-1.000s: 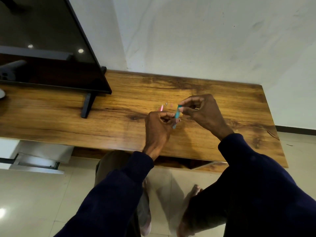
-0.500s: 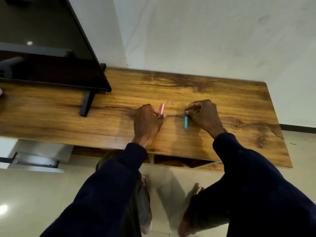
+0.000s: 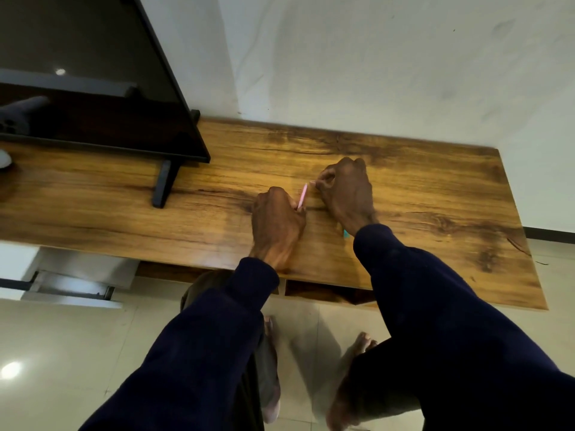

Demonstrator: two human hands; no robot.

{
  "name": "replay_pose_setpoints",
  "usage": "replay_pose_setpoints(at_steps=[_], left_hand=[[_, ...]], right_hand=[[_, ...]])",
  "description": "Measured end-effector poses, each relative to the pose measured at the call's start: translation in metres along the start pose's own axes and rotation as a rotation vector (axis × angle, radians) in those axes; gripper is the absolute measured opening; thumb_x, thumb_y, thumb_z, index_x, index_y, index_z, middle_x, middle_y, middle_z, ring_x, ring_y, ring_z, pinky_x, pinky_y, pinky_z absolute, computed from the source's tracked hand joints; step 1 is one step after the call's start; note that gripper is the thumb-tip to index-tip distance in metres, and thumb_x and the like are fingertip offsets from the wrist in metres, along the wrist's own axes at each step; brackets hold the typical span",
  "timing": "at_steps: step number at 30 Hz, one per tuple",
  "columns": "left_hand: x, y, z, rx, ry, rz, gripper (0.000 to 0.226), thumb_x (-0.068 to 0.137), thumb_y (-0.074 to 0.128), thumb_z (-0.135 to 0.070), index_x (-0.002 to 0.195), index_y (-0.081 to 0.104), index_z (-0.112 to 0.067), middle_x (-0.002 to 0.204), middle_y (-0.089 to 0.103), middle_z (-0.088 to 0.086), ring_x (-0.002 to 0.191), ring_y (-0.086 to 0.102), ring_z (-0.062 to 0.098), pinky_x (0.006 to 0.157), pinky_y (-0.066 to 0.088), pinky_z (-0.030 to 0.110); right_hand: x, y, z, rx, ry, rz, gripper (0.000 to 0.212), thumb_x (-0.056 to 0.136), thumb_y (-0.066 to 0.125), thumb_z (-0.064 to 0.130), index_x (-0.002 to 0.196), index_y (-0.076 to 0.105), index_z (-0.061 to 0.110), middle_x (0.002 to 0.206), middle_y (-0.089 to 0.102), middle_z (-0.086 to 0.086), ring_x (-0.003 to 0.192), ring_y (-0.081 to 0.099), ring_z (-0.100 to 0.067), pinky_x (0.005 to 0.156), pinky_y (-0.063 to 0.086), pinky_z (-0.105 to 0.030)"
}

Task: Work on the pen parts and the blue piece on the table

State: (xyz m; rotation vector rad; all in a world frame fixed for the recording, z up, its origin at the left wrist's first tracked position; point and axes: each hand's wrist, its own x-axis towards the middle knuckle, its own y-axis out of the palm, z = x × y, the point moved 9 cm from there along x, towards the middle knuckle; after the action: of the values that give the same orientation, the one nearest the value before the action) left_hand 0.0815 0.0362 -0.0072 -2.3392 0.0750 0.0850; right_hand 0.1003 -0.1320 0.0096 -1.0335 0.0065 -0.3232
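A thin pink stick (image 3: 302,195) stands tilted on the wooden tabletop (image 3: 420,194). My left hand (image 3: 277,222) rests on the wood and grips the stick's lower end with curled fingers. My right hand (image 3: 345,191) is just right of it, thumb and forefinger pinched together at the stick's upper tip. Whether they hold the tip itself or something tiny beside it is unclear. A teal stick (image 3: 345,233) lies flat on the table, almost wholly hidden under my right wrist.
A flat-screen TV (image 3: 93,88) on a black foot (image 3: 163,185) fills the left of the table. A white wall rises behind. An open drawer (image 3: 68,284) juts out low on the left. My bare feet stand on pale floor tiles (image 3: 62,353) below the table's front edge.
My right hand put the teal stick down on the table and moved left and away to the pink stick's top. My left hand took hold of the pink stick and stays there.
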Motion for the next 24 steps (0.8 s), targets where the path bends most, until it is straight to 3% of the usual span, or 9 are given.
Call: replay_pose_setpoints(at_steps=[5, 10, 15, 19, 22, 24], left_hand=[[-0.002, -0.004, 0.005, -0.138, -0.007, 0.007, 0.014, 0.086, 0.083, -0.021, 0.094, 0.077, -0.011, 0.083, 0.075, 0.001, 0.073, 0.074, 0.015, 0.069, 0.065, 0.039], [-0.006, -0.014, -0.001, -0.188, 0.05, -0.041, 0.009, 0.084, 0.085, -0.019, 0.089, 0.078, -0.015, 0.081, 0.076, -0.005, 0.072, 0.072, 0.004, 0.07, 0.065, 0.03], [-0.011, -0.021, -0.001, -0.284, 0.047, -0.067, 0.012, 0.084, 0.084, -0.019, 0.092, 0.075, -0.02, 0.083, 0.073, -0.01, 0.075, 0.072, 0.002, 0.069, 0.06, 0.018], [-0.018, -0.027, -0.005, -0.34, 0.062, -0.094, 0.016, 0.084, 0.084, -0.018, 0.09, 0.072, -0.026, 0.079, 0.07, -0.014, 0.074, 0.071, -0.002, 0.069, 0.058, 0.013], [-0.022, -0.029, -0.011, -0.358, 0.078, -0.104, 0.015, 0.083, 0.085, -0.02, 0.092, 0.074, -0.023, 0.08, 0.07, -0.014, 0.074, 0.071, -0.002, 0.07, 0.06, 0.016], [-0.025, -0.03, -0.018, -0.349, 0.098, -0.107, 0.017, 0.082, 0.086, -0.021, 0.093, 0.073, -0.022, 0.081, 0.069, -0.015, 0.076, 0.07, -0.002, 0.073, 0.06, 0.019]], right_hand=[[0.003, 0.002, 0.004, -0.089, 0.034, -0.015, 0.018, 0.088, 0.08, 0.024, 0.089, 0.078, 0.006, 0.097, 0.072, -0.012, 0.119, 0.053, -0.03, 0.074, 0.053, -0.039], [0.005, 0.008, 0.014, -0.15, 0.0, 0.003, 0.01, 0.091, 0.075, 0.014, 0.086, 0.074, 0.006, 0.094, 0.071, -0.014, 0.117, 0.056, -0.032, 0.077, 0.055, -0.04], [0.008, 0.015, 0.015, -0.195, -0.056, 0.042, 0.01, 0.092, 0.062, 0.008, 0.084, 0.064, 0.002, 0.097, 0.065, -0.019, 0.107, 0.057, -0.034, 0.067, 0.047, -0.038], [0.005, 0.006, 0.004, 0.076, -0.015, 0.063, 0.009, 0.093, 0.062, 0.007, 0.086, 0.068, 0.005, 0.085, 0.068, -0.009, 0.079, 0.066, -0.023, 0.068, 0.059, -0.043], [-0.001, -0.016, -0.004, 0.382, 0.075, 0.037, 0.004, 0.093, 0.07, 0.008, 0.094, 0.073, 0.009, 0.085, 0.073, -0.004, 0.074, 0.071, -0.011, 0.06, 0.057, -0.019], [-0.009, -0.027, -0.009, 0.626, 0.138, 0.058, 0.009, 0.094, 0.071, 0.009, 0.103, 0.075, 0.01, 0.09, 0.076, -0.006, 0.072, 0.07, -0.004, 0.06, 0.054, -0.014]])
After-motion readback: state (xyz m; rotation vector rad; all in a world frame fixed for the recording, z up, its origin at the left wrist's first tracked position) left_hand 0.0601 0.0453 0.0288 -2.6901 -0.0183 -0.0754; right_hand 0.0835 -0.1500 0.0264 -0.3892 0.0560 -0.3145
